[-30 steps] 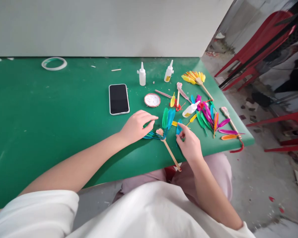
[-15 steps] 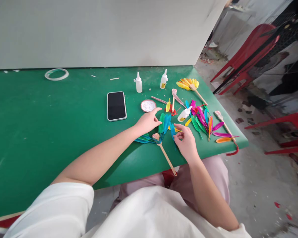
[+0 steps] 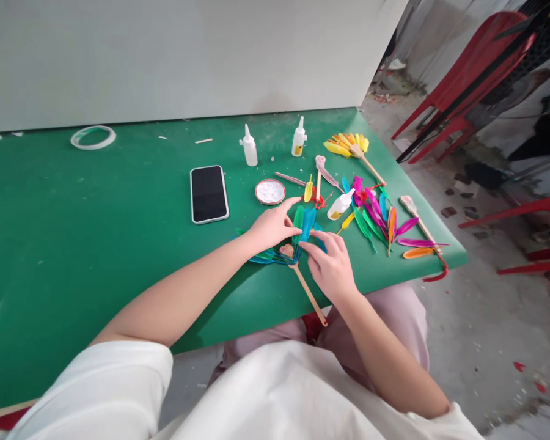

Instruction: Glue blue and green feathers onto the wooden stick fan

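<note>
A small fan of green and blue feathers (image 3: 308,223) lies on the green table, with a pink ornament (image 3: 286,250) at its centre and a thin wooden handle (image 3: 309,293) angled toward the front edge. My left hand (image 3: 272,227) rests over its left side, forefinger and thumb spread apart, the thumb by the upright green and blue feathers. From the right, my right hand (image 3: 332,264) reaches in with thumb and fingers closed on a blue feather (image 3: 321,244), partly hidden by the fingers, close to the feather bases.
A white glue bottle (image 3: 340,205) lies near loose coloured feathers (image 3: 378,214). Two more bottles (image 3: 250,146) stand behind a small white dish (image 3: 270,192). A phone (image 3: 209,194) is at left, a yellow feather fan (image 3: 348,145) at back right. Red chairs (image 3: 467,67) stand beyond.
My right hand has moved left, bringing its fingertips in against the upright blue feathers. My left hand stays nearly in place over the fan. The view has shifted slightly.
</note>
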`<state>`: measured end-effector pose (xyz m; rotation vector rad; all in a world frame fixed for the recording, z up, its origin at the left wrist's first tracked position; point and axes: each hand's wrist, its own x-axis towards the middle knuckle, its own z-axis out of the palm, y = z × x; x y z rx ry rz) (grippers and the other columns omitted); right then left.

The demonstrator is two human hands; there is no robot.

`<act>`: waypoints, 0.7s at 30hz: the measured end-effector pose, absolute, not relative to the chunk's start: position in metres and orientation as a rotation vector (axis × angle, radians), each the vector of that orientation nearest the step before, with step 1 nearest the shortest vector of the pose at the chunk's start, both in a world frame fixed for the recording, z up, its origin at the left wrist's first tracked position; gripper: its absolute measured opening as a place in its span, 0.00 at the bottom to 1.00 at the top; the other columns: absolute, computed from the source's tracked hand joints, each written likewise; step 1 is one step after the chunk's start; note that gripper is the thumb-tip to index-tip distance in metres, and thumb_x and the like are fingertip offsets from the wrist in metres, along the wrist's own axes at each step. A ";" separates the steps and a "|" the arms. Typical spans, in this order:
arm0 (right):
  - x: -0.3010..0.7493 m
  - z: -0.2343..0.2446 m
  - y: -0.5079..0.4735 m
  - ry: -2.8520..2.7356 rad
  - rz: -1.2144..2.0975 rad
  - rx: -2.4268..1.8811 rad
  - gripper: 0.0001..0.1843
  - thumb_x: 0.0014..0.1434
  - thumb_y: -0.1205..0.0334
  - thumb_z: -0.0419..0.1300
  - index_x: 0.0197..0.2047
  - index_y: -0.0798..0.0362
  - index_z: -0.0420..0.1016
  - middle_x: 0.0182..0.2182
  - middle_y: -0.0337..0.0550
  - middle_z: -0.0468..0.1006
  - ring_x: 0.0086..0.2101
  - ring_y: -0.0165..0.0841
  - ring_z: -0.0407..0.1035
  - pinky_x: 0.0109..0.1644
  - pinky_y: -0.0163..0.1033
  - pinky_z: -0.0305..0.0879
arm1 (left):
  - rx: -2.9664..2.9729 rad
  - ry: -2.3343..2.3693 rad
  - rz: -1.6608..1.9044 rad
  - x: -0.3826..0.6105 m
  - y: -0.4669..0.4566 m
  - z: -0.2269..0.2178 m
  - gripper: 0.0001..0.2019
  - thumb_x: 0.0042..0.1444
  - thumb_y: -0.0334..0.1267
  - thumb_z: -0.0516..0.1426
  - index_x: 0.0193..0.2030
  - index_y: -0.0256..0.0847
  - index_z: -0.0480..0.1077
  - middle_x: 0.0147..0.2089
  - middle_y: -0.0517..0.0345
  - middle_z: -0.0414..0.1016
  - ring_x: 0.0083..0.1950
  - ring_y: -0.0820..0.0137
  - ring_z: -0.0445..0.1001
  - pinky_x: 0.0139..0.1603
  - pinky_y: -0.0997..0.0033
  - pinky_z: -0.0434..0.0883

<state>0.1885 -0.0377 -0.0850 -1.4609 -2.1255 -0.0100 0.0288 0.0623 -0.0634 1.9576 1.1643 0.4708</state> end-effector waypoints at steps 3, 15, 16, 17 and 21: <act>0.183 -0.084 -0.041 -2.166 -0.062 -1.375 0.15 0.53 0.71 0.53 0.40 0.48 0.76 0.46 0.46 0.69 0.48 0.40 0.59 0.52 0.48 0.61 | 1.972 1.155 0.472 0.029 0.062 -0.064 0.35 0.46 0.38 0.60 0.62 0.45 0.51 0.27 0.63 0.72 0.29 0.72 0.71 0.32 0.73 0.66; 0.184 -0.085 -0.040 -2.122 -0.069 -1.426 0.14 0.56 0.69 0.52 0.42 0.47 0.73 0.44 0.44 0.72 0.47 0.38 0.61 0.50 0.45 0.60 | 2.007 1.180 0.416 0.030 0.062 -0.063 0.35 0.46 0.39 0.60 0.61 0.46 0.52 0.27 0.63 0.71 0.29 0.73 0.70 0.31 0.75 0.64; 0.188 -0.086 -0.040 -2.046 -0.062 -1.483 0.13 0.57 0.68 0.52 0.43 0.48 0.72 0.42 0.44 0.72 0.45 0.37 0.62 0.50 0.44 0.61 | 2.014 1.185 0.421 0.029 0.062 -0.063 0.33 0.47 0.39 0.60 0.61 0.46 0.53 0.28 0.63 0.72 0.29 0.73 0.69 0.31 0.75 0.63; 0.191 -0.086 -0.040 -1.967 -0.053 -1.554 0.13 0.58 0.66 0.53 0.45 0.50 0.71 0.40 0.45 0.73 0.43 0.36 0.63 0.48 0.44 0.61 | 2.023 1.193 0.435 0.029 0.063 -0.063 0.32 0.48 0.40 0.59 0.60 0.46 0.54 0.29 0.63 0.72 0.29 0.73 0.69 0.31 0.75 0.63; 0.202 -0.084 -0.038 -1.876 0.059 -1.804 0.17 0.57 0.58 0.56 0.49 0.54 0.67 0.32 0.45 0.73 0.35 0.38 0.63 0.43 0.44 0.63 | 2.091 1.263 0.561 0.027 0.064 -0.060 0.27 0.51 0.39 0.56 0.58 0.45 0.57 0.34 0.61 0.73 0.32 0.73 0.68 0.34 0.73 0.63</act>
